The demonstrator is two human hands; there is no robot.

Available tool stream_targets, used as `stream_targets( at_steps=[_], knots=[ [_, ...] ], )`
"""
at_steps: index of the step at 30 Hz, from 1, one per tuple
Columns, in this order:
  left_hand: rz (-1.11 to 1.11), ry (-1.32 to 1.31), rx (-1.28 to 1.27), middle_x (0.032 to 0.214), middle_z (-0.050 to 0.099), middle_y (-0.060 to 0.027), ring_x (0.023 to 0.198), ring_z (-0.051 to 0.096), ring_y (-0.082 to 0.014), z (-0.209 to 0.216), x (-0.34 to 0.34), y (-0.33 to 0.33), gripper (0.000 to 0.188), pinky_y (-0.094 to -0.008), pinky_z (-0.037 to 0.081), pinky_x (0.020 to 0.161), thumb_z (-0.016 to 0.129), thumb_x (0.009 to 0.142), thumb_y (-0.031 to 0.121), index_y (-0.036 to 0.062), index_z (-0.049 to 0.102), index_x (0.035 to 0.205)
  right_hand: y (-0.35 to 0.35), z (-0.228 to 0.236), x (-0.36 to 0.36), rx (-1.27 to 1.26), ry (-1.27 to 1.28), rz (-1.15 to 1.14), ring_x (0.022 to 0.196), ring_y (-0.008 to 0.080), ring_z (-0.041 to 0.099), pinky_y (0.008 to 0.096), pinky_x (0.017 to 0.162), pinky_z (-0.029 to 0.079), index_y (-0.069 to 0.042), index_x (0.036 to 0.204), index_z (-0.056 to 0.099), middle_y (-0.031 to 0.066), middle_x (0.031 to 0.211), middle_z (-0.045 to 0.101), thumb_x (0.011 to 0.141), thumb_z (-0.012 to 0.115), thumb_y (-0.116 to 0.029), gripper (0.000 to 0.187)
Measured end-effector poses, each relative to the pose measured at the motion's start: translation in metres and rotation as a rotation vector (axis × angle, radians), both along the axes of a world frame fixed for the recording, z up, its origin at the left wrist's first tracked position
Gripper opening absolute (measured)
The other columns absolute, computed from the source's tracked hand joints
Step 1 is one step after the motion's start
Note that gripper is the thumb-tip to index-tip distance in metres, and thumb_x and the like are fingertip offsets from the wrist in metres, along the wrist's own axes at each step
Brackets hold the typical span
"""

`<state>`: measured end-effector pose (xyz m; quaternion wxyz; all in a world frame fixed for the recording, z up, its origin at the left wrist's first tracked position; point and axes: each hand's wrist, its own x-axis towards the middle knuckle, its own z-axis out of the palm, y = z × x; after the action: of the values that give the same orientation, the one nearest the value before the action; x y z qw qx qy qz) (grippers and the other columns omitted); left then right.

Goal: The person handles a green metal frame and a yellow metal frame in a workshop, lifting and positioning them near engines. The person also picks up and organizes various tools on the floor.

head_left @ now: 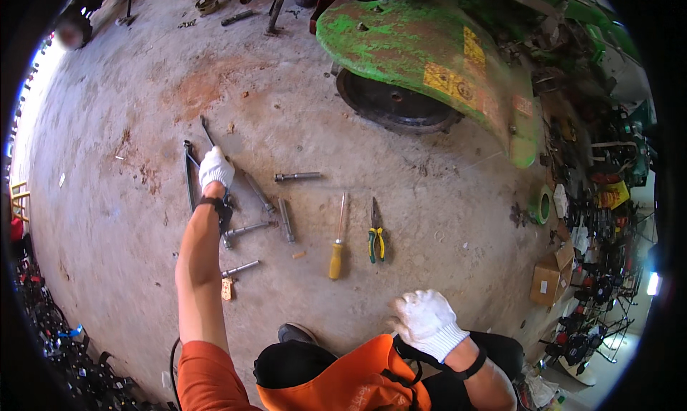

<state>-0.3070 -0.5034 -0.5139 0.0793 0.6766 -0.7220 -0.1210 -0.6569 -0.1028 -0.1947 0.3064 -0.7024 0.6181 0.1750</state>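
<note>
My left hand (pixel 217 169), in a white knit glove, is stretched far forward and closed round a dark, slim metal wrench-like tool (pixel 207 130), whose far end sticks out beyond the fingers. Just left of it lies another dark metal tool (pixel 189 175). Several grey metal pins (pixel 256 192) rest on the concrete near that wrist. In front of my knees hovers my right hand (pixel 429 324), also gloved; its fingers are partly curled and smeared by motion, with no object visible in them. A screwdriver (pixel 336 257) with a yellow handle and green-yellow pliers (pixel 376 239) lie on the floor between my hands.
A worn green machine guard (pixel 422 46) over a dark disc (pixel 390 99) stands at the far right. A cardboard box (pixel 551 278) and cluttered parts line the right side. Dark parts crowd the lower left (pixel 71 361). A small tag (pixel 227 289) lies beside my left forearm.
</note>
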Motion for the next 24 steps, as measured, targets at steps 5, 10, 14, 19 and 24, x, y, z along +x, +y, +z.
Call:
stream_targets(
  at_steps=[5,10,14,19,24],
  knots=[
    [0.383,0.973,0.408,0.088,0.074,-0.0147,0.077,0.074,-0.027,0.038,0.0,0.045,0.021,-0.0397,0.06,0.067,0.069,0.099,0.016,-0.0018,0.066,0.11,-0.035,-0.005,0.014,-0.028,-0.064,0.071,0.091,0.0324,0.075,0.0472,0.081,0.058,-0.008,0.1,0.068,0.0126,0.093,0.072,0.1,0.071,-0.04,0.032],
    [0.302,1.307,0.562,0.091,0.068,-0.0089,0.076,0.07,-0.0196,0.146,0.005,0.168,0.059,-0.0342,0.06,0.066,0.067,0.1,0.005,-0.0002,0.044,0.154,-0.064,-0.034,0.01,-0.162,-0.268,0.147,0.089,0.0361,0.074,0.0496,0.079,0.058,-0.008,0.112,0.067,0.0156,0.094,0.071,0.096,0.076,-0.036,0.033],
    [0.15,1.274,0.639,0.093,0.064,-0.0071,0.075,0.064,-0.0156,0.262,-0.029,0.241,0.074,-0.0291,0.055,0.064,0.055,0.094,-0.004,0.0046,0.038,0.166,-0.082,-0.045,-0.018,-0.132,-0.393,0.061,0.096,0.0414,0.074,0.0523,0.084,0.059,-0.007,0.121,0.068,0.021,0.102,0.074,0.097,0.073,-0.037,0.039],
    [-0.02,1.086,0.741,0.1,0.067,-0.0003,0.08,0.057,-0.0105,0.382,-0.113,0.251,0.051,-0.0232,0.045,0.075,0.053,0.09,-0.001,-0.0036,0.069,0.138,-0.111,-0.028,-0.055,-0.135,-0.517,-0.164,0.104,0.0458,0.073,0.0557,0.087,0.058,-0.011,0.135,0.067,0.0225,0.11,0.077,0.101,0.067,-0.043,0.047],
    [-0.394,0.903,0.193,0.107,0.078,-0.0169,0.093,0.076,-0.0202,0.422,-0.224,0.243,0.037,-0.0342,0.06,0.084,0.067,0.094,-0.007,-0.0032,0.071,0.131,-0.122,-0.014,-0.091,-0.19,-0.672,-0.245,0.102,0.0486,0.072,0.0581,0.084,0.057,-0.011,0.135,0.066,0.0264,0.108,0.076,0.101,0.071,-0.044,0.048]
  ],
)
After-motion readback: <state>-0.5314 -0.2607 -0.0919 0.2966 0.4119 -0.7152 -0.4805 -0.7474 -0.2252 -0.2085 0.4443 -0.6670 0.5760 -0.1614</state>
